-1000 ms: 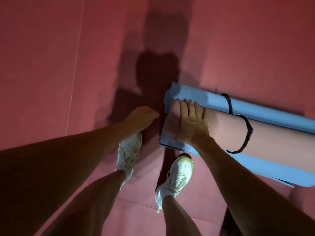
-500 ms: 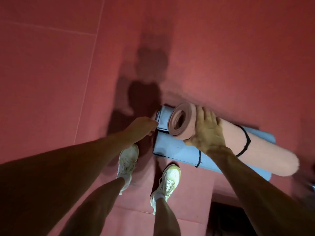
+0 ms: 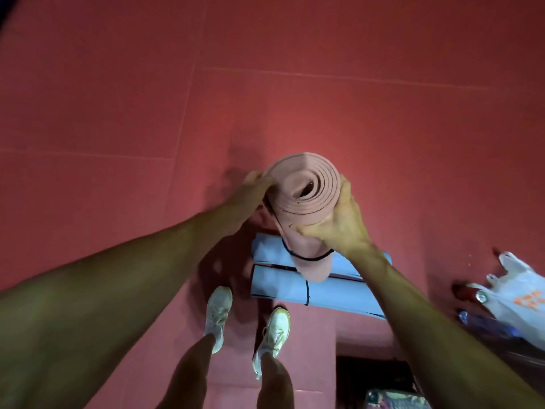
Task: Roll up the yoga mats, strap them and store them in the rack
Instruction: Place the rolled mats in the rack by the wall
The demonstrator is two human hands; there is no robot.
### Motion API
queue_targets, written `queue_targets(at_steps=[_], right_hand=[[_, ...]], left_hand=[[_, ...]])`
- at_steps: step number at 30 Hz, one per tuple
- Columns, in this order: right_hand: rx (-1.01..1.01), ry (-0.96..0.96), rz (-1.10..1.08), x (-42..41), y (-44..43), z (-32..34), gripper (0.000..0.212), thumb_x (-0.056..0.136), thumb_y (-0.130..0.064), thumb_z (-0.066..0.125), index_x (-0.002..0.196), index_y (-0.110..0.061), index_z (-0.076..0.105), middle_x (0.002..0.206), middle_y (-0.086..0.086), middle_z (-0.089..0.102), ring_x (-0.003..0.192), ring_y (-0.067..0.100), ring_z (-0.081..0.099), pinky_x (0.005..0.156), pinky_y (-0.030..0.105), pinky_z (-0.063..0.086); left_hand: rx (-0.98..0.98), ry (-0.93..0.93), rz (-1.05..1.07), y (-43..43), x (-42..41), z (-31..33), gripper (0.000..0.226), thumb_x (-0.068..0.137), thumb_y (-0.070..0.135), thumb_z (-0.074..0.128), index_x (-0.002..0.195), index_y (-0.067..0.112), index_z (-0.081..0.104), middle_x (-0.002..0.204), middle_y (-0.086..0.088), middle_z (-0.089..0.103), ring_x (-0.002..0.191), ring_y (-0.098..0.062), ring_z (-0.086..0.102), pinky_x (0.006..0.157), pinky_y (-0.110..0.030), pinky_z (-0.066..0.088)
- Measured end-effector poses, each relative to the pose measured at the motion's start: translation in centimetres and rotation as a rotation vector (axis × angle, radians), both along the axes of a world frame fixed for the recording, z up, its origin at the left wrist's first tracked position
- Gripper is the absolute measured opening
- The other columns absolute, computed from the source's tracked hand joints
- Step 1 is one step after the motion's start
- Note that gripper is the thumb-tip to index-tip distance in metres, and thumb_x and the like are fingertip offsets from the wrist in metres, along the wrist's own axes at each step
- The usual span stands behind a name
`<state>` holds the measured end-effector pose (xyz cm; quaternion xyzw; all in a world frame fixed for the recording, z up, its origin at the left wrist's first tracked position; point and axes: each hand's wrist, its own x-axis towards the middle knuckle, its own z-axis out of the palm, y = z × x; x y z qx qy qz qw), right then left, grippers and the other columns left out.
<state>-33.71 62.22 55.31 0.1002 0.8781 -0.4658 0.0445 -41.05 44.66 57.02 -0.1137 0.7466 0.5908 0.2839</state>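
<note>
Pink mat [image 3: 303,184] now lifted on end, L hand [image 3: 250,188] + R hand [image 3: 339,227] gripping its sides; blue mats [image 3: 333,296] under it, white bag [image 3: 522,290] off to its right.

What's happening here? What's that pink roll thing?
A person is holding a rolled-up pink yoga mat upright, its spiral end facing up. The left hand grips one side and the right hand grips the other. A black strap goes around it lower down. Two rolled blue mats lie side by side on the red floor, just in front of the person's white shoes. No rack is in sight.
</note>
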Motion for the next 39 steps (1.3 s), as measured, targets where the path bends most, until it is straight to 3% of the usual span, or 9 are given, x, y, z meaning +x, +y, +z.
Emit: queue_targets(at_steps=[4, 9, 12, 15, 18, 23, 29, 32, 39], right_hand=[[-0.128, 0.091, 0.098, -1.6, -1.0, 6.8, 0.097, 0.044, -0.025, 0.091, 0.129, -0.024, 0.044, 0.122, -0.007, 0.058, 0.108, 0.006, 0.057, 0.089, 0.025, 0.047], [-0.202, 0.105, 0.316, -4.7, -5.2, 13.6, 0.117, 0.037, -0.040, 0.100, 0.135, -0.012, 0.041, 0.131, 0.001, 0.057, 0.121, 0.015, 0.056, 0.098, 0.040, 0.048], [-0.191, 0.179, 0.495, -5.3, -10.6, 17.7, 0.100, 0.042, -0.017, 0.100, 0.129, -0.002, 0.052, 0.124, 0.010, 0.064, 0.118, 0.024, 0.060, 0.101, 0.046, 0.046], [-0.262, 0.222, 0.701, -4.5, -16.7, 20.8, 0.092, 0.047, -0.002, 0.096, 0.128, 0.000, 0.054, 0.124, 0.013, 0.064, 0.119, 0.029, 0.059, 0.102, 0.049, 0.045], [-0.310, 0.185, 0.752, -2.8, -22.9, 22.6, 0.106, 0.044, -0.013, 0.099, 0.136, -0.008, 0.046, 0.130, 0.007, 0.060, 0.123, 0.022, 0.056, 0.102, 0.046, 0.046], [-0.371, 0.223, 0.859, 2.4, -34.4, 26.4, 0.109, 0.039, -0.023, 0.094, 0.136, -0.018, 0.044, 0.128, -0.011, 0.059, 0.119, -0.001, 0.054, 0.093, 0.013, 0.044], [-0.357, 0.369, 0.942, 10.7, -48.9, 29.6, 0.108, 0.038, -0.047, 0.088, 0.132, -0.032, 0.039, 0.118, -0.033, 0.056, 0.116, -0.010, 0.052, 0.091, 0.010, 0.040], [-0.397, 0.460, 1.010, 15.2, -56.3, 31.5, 0.100, 0.045, -0.041, 0.092, 0.132, -0.030, 0.043, 0.117, -0.034, 0.055, 0.112, -0.017, 0.051, 0.088, 0.003, 0.037], [-0.415, 0.461, 1.217, 23.5, -71.3, 33.9, 0.096, 0.045, -0.055, 0.086, 0.131, -0.027, 0.052, 0.121, -0.020, 0.063, 0.115, -0.004, 0.056, 0.100, 0.027, 0.046]], left_hand=[[0.082, 0.091, -0.027, -2.1, 0.5, 8.2, 0.019, 0.100, 0.018, 0.044, 0.089, 0.019, 0.059, 0.066, 0.010, 0.061, 0.059, 0.000, 0.054, 0.058, -0.019, 0.040], [0.035, 0.181, -0.076, -9.0, 2.3, 16.1, 0.038, 0.088, 0.046, 0.059, 0.123, 0.031, 0.058, 0.124, 0.007, 0.063, 0.118, -0.013, 0.055, 0.102, -0.040, 0.041], [0.095, 0.254, -0.034, -14.4, 5.1, 20.1, 0.058, 0.072, 0.054, 0.071, 0.124, 0.033, 0.058, 0.131, 0.005, 0.060, 0.127, -0.014, 0.049, 0.111, -0.040, 0.035], [0.165, 0.331, -0.012, -20.1, 9.1, 23.2, 0.060, 0.079, 0.015, 0.076, 0.131, 0.028, 0.049, 0.125, 0.012, 0.063, 0.121, -0.003, 0.054, 0.105, -0.028, 0.042], [0.100, 0.457, 0.082, -25.3, 13.6, 25.4, 0.071, 0.074, -0.004, 0.075, 0.130, 0.028, 0.047, 0.121, 0.016, 0.064, 0.116, 0.001, 0.056, 0.092, -0.015, 0.045], [-0.031, 0.565, 0.371, -36.0, 21.4, 26.9, 0.081, 0.063, 0.016, 0.088, 0.134, 0.024, 0.050, 0.125, 0.011, 0.063, 0.117, -0.001, 0.056, 0.100, -0.024, 0.043], [-0.074, 0.684, 0.521, -48.9, 31.5, 30.5, 0.076, 0.061, 0.016, 0.088, 0.129, 0.027, 0.055, 0.121, 0.011, 0.066, 0.114, 0.000, 0.058, 0.098, -0.021, 0.044], [-0.089, 0.738, 0.601, -54.8, 36.8, 32.3, 0.074, 0.059, 0.023, 0.090, 0.125, 0.030, 0.057, 0.120, 0.012, 0.066, 0.115, -0.003, 0.059, 0.100, -0.027, 0.044], [-0.179, 0.778, 0.982, -65.4, 48.2, 32.5, 0.092, 0.048, 0.036, 0.089, 0.133, 0.027, 0.053, 0.123, 0.012, 0.065, 0.118, -0.007, 0.057, 0.104, -0.034, 0.045]])
